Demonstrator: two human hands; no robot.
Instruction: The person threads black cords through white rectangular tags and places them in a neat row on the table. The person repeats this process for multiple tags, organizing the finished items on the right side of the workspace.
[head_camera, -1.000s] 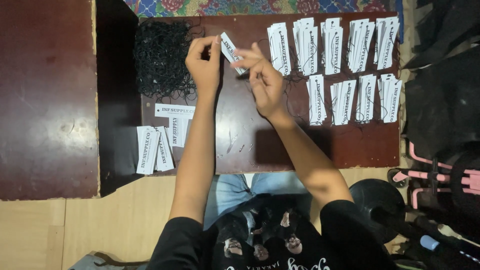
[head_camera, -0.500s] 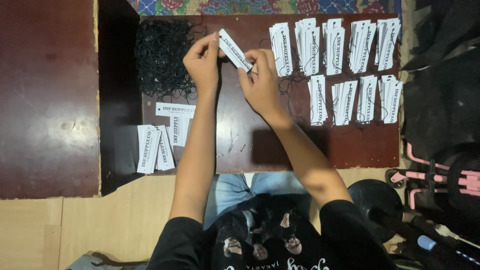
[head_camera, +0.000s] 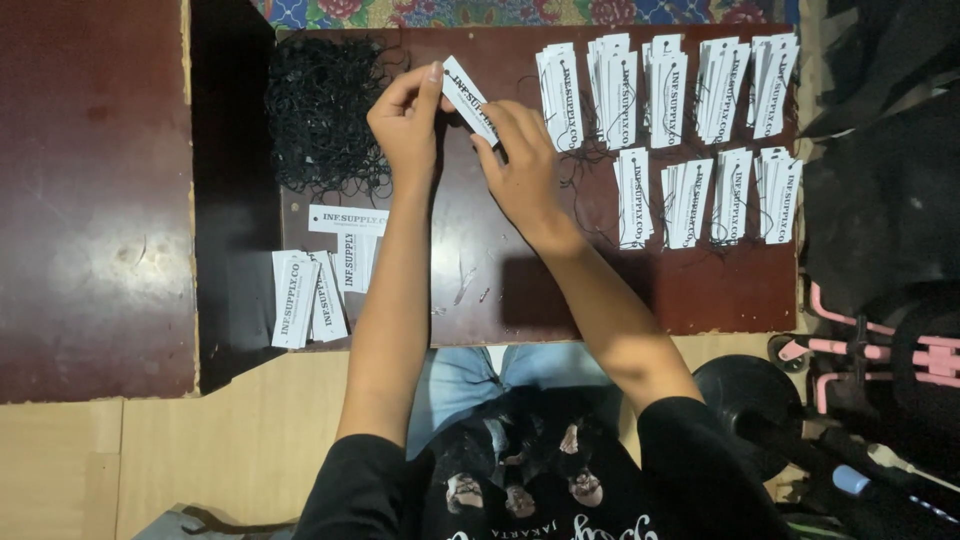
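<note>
Two hands pinch one white tag (head_camera: 470, 99) above a dark table (head_camera: 620, 290): left hand (head_camera: 405, 125) at its upper end, right hand (head_camera: 520, 160) lower. Black string (head_camera: 325, 110) lies left; tag stacks (head_camera: 665, 100) sit right.

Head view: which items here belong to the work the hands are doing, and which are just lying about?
In use:
- white paper tag, held by left hand and right hand
- heap of black string
- loose tags
- tag stacks with strings

Lying about:
- black round weight plate
- pink frame
- dark cloth
</note>
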